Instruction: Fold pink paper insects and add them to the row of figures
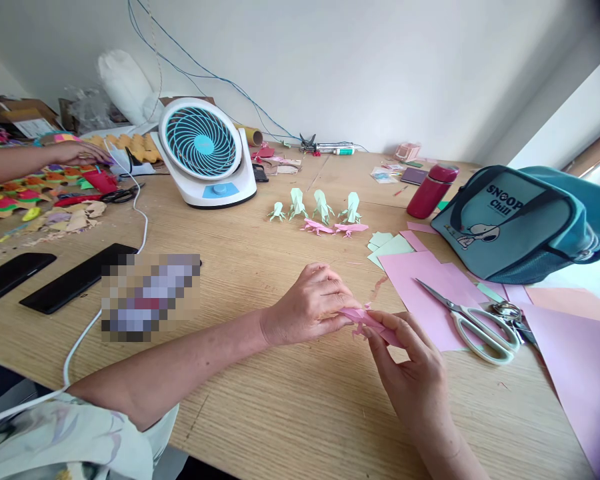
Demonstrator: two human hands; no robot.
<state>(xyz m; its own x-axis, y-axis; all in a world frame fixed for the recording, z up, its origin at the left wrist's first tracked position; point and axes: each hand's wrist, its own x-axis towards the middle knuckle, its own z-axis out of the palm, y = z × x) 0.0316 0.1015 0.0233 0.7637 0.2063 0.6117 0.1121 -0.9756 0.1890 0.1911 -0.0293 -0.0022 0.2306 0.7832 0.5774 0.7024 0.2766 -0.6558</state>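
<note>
Between both hands, above the wooden table (250,393), is a pink folded-paper figure (363,316) with thin leg-like points sticking out below. My left hand (315,301) pinches its left end, the fingers closed over it. On the other end, my right hand (413,363) grips the paper between thumb and fingers. Part of the figure is hidden by my fingers. Beyond my hands stand several pale green origami insects (322,207) in a row. Two pink origami insects (351,230) lie just in front of them.
White-handled scissors (485,333) rest on pink paper sheets (410,287) at right. Behind are a teal bag (520,223) and a red flask (433,191). A fan (203,150) stands back left, its white cable (83,333) crossing the table. Another person's hand (83,153) is far left.
</note>
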